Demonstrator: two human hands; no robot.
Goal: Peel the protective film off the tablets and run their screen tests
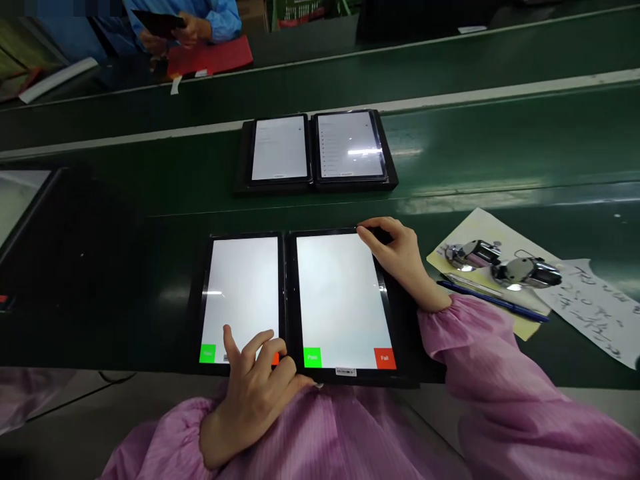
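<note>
Two tablets lie side by side before me, both screens white. The left tablet shows a green button; my left hand, fingers apart, covers its lower right part, with a bit of red showing between the fingers. Its little finger reaches toward the bottom edge of the right tablet. Green "Pass" and red "Fail" buttons sit along that tablet's bottom. At its upper right corner, my right hand grips the edge, thumb tip and forefinger close together. The hidden fingers curl behind the corner.
Two more lit tablets lie in a black tray farther back. To the right are two metal tally counters, pens and a handwritten paper. Another screen is at far left. Across the bench, a person's hands hold a dark panel.
</note>
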